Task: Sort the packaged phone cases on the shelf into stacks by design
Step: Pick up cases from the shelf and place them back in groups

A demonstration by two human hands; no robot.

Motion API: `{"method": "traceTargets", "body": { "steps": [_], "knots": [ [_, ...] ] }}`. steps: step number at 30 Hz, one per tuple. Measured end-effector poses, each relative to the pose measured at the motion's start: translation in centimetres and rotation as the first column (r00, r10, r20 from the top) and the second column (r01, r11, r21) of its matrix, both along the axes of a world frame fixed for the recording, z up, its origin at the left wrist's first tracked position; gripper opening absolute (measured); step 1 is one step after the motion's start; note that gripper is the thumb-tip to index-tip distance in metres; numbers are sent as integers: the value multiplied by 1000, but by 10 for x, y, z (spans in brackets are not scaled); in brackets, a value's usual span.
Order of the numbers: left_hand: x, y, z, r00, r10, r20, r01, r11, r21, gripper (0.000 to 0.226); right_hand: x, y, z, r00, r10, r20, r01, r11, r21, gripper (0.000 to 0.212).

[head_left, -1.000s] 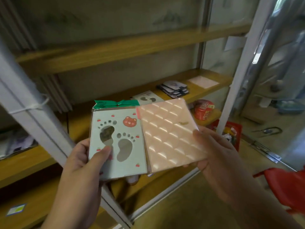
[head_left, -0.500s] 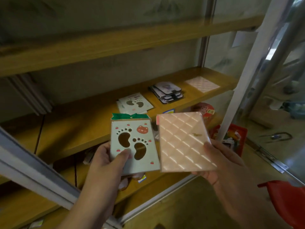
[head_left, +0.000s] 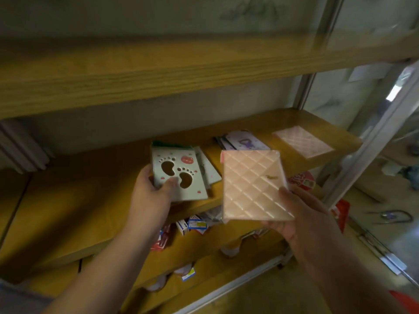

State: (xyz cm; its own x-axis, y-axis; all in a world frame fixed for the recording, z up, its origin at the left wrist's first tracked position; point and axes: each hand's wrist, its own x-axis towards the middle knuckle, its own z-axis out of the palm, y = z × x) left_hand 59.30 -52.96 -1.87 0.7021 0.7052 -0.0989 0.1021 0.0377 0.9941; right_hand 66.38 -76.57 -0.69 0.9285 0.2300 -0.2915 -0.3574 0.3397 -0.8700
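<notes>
1. The right hand (head_left: 301, 214) is nearest, palm up under the lower right corner of a pink quilted phone case pack (head_left: 254, 184). Its thumb presses on the glossy front, so the pack is pinched between thumb and fingers. The pack is a flat rectangle with raised diamond stitching and a small gold mark, held in the air in front of the middle shelf (head_left: 90, 200).

2. The left hand (head_left: 152, 191) reaches further forward, forearm stretched out. Its thumb lies on the face of a pale green footprint phone case pack (head_left: 179, 175) while the fingers curl behind the left edge. This pack is matte card with two footprint-shaped cut-outs, a red bear face and a green header strip. It is held low over the middle shelf, above one or more similar packs (head_left: 210, 171) lying there; their number cannot be told.

3. The middle shelf is a smooth yellow wood board. Further back on it lies a small stack of dark-edged packs with a purple figure (head_left: 244, 142); their count is unclear.

4. At the far right end of that shelf lies one more pink quilted pack (head_left: 302, 141), flat and alone.

5. Below, the lower shelf (head_left: 226, 234) holds a jumble of small boxes (head_left: 192, 224), blurred.

6. Above, one more wood board (head_left: 158, 71) spans the view.
</notes>
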Motion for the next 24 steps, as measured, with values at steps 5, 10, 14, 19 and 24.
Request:
{"method": "traceTargets", "body": {
  "steps": [5,10,14,19,24],
  "knots": [
    [27,23,-13,995,24,-97,0,971,240,32,21,15,-4,998,65,-9,-65,997,46,19],
    [39,22,-22,915,146,-376,114,801,588,52,41,22,-7,992,127,2,-127,991,29,23],
    [39,12,-18,885,208,-418,164,699,696,57,61,19,-12,983,183,14,-181,982,-59,21],
    [59,-22,-8,895,140,-423,315,472,823,61,92,-3,-16,968,250,40,-246,966,-84,23],
    [99,-76,-4,914,76,-399,347,363,865,55,143,-42,-14,962,256,93,-242,960,-139,26]
  ]
}}
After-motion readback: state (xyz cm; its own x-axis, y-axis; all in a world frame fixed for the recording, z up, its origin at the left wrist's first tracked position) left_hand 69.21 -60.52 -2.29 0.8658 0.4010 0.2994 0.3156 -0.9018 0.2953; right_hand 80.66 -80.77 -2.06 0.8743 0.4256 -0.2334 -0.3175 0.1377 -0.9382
